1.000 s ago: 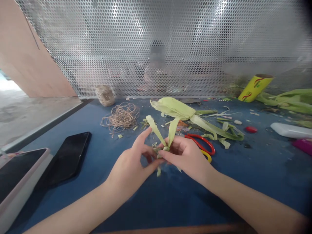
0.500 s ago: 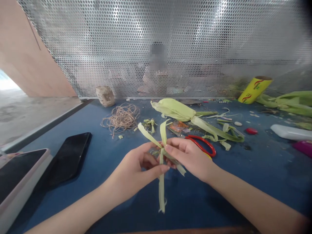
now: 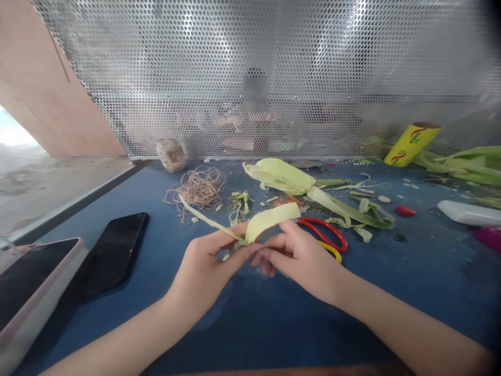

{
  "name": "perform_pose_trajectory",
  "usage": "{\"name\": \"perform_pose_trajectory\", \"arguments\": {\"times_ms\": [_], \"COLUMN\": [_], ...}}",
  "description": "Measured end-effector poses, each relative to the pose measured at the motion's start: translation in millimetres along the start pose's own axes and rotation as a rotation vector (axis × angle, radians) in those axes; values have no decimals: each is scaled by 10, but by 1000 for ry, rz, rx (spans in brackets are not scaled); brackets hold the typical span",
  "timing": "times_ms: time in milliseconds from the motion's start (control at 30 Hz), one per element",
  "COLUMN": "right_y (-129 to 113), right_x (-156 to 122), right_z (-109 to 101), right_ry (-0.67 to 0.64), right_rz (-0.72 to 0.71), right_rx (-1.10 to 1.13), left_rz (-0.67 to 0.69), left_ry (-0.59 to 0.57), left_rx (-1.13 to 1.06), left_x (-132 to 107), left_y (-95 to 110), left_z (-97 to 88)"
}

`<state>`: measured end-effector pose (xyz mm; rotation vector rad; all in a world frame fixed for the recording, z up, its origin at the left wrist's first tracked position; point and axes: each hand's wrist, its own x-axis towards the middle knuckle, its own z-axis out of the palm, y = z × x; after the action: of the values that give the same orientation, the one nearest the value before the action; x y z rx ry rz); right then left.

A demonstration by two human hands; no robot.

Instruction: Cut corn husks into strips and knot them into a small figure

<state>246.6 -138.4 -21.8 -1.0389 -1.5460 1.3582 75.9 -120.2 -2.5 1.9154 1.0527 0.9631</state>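
My left hand [image 3: 205, 263] and my right hand [image 3: 299, 256] meet over the blue table [image 3: 391, 282], both pinching a knot of pale green husk strips [image 3: 266, 220]. One broad strip lies across toward the right above my right fingers. A thin strip runs up and left from the knot toward the coil of twine [image 3: 199, 189]. Just behind my right hand lie red and yellow scissors [image 3: 326, 236].
A corn husk [image 3: 285, 176] with long leaves lies behind the scissors. Husk scraps [image 3: 239, 200] sit near the twine. A black phone [image 3: 113, 250] and a tablet [image 3: 27, 282] lie at left. A yellow roll [image 3: 410, 142], white bottle [image 3: 467, 212] and perforated metal screen [image 3: 274, 78] stand behind.
The strips that stood upright and hung down from the knot now lie sideways, one broad to the right, one thin to the left. My hands shifted slightly and turned the bundle.
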Motion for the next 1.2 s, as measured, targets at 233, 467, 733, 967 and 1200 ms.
{"name": "perform_pose_trajectory", "arguments": {"times_ms": [233, 467, 733, 967, 1200], "right_y": [-58, -129, -178, -275, -231], "right_x": [-14, -36, -57, -79, -58], "right_z": [-54, -81, -85, -190, -270], "right_ry": [14, 25, -30, -69, -193], "right_rz": [-48, -54, -68, -115, -5], "right_rx": [-203, -284, -339, -427, -421], "left_rz": [-88, -231, -335, -356, -360], "left_ry": [14, -90, -85, -74, -256], "left_rx": [-158, -245, -322, -322, -421], "left_x": [62, 65, 78, 40, 36], "left_y": [56, 79, 97, 200, 116], "left_z": [2, -7, -26, -54, -50]}}
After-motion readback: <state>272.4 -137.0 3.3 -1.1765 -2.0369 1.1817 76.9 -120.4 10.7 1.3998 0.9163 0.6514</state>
